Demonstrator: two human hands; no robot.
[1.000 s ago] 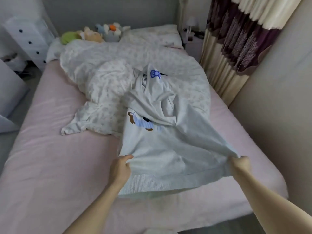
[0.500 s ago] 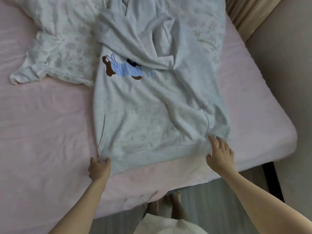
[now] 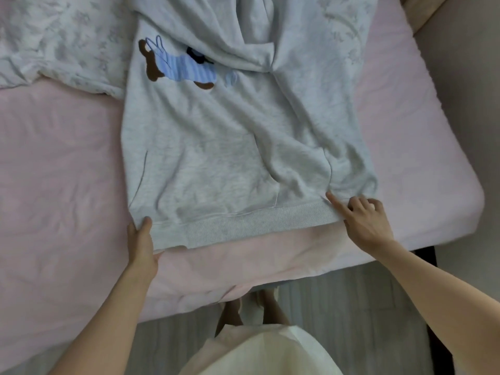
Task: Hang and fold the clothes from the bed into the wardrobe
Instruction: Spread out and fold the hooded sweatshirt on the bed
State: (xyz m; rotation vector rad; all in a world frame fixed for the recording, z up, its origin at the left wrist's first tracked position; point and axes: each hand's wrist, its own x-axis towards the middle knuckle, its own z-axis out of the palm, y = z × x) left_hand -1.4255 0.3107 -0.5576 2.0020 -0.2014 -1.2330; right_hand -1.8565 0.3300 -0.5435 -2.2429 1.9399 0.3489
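Note:
A light grey sweatshirt (image 3: 216, 158) with a bear-and-rabbit print lies front up on the pink bed (image 3: 54, 171), its ribbed hem toward me. The upper part is bunched and folded over. My left hand (image 3: 140, 244) grips the hem's left corner, thumb on top and fingers hidden beneath the cloth. My right hand (image 3: 362, 220) rests at the hem's right end, index finger straight on the fabric and the other fingers loosely curled. No wardrobe is in view.
A white floral duvet (image 3: 54, 36) lies crumpled at the upper left, partly under the sweatshirt. The bed's foot edge runs just in front of me, above grey floor (image 3: 351, 307). A beige wall (image 3: 460, 77) stands close on the right.
I have laid the lifted sweatshirt down flat on the bed and looked down at it. My right hand went from a flat palm on the hem to one straight index finger.

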